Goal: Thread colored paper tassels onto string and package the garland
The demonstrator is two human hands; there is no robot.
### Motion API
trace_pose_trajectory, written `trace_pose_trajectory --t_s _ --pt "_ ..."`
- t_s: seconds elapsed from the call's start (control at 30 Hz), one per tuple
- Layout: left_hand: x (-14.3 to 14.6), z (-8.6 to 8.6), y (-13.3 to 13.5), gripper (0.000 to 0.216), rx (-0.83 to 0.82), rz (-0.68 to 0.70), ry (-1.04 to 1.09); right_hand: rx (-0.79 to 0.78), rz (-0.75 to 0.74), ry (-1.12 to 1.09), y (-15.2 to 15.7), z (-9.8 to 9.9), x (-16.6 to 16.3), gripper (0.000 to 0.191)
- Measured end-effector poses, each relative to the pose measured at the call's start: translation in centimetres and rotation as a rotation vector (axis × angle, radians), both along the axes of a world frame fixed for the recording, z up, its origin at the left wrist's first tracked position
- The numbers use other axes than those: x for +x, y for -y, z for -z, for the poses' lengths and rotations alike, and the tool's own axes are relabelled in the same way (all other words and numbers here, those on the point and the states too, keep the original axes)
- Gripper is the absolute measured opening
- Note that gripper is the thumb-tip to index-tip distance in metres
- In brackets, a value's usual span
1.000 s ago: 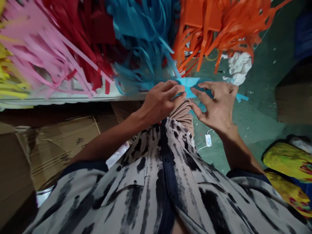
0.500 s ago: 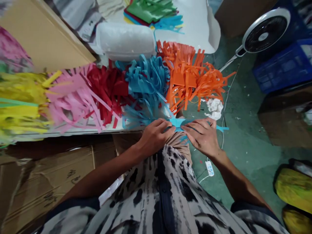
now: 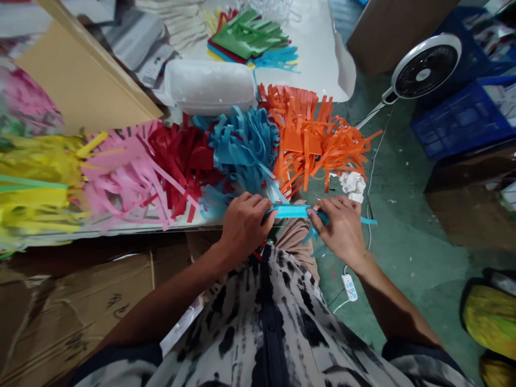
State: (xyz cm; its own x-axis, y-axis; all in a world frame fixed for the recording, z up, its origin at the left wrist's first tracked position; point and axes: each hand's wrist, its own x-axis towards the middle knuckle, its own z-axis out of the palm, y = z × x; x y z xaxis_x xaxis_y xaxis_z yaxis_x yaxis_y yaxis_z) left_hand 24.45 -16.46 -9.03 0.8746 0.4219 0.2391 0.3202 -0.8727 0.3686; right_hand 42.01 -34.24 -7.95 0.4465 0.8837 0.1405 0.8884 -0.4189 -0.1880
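Observation:
Between my hands a light-blue paper tassel [image 3: 292, 211] is stretched level, its plain middle band showing and its fringe running out past both hands. My left hand [image 3: 248, 217] is closed on the band's left end, thumb on the near side. My right hand [image 3: 337, 223] grips the right end, with a loose blue strip sticking out beyond it. Just behind lies a heap of blue fringe [image 3: 244, 142], and a pile of orange fringe [image 3: 306, 140] sits to its right. A dark red fringe bundle [image 3: 183, 161] lies left of the blue heap.
Pink [image 3: 124, 177] and yellow [image 3: 40, 183] fringe cover the table's left part. A white plastic tub [image 3: 212, 86] and green fringe [image 3: 252, 35] are farther back. On the right stand a fan [image 3: 425, 72] and a blue crate [image 3: 463, 121]. A power strip [image 3: 349, 287] lies on the floor.
My hands have moved apart, the left one leftward, so more of the blue band shows between them and it looks straighter. The camera view has shifted slightly.

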Motion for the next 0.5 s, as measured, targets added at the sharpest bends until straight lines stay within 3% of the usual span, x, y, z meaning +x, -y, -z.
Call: trace_pose_trajectory --t_s 0.5 --pt "0.2 0.23 0.04 0.008 0.038 0.006 0.041 -0.054 -0.021 0.035 -0.94 -0.07 0.61 0.029"
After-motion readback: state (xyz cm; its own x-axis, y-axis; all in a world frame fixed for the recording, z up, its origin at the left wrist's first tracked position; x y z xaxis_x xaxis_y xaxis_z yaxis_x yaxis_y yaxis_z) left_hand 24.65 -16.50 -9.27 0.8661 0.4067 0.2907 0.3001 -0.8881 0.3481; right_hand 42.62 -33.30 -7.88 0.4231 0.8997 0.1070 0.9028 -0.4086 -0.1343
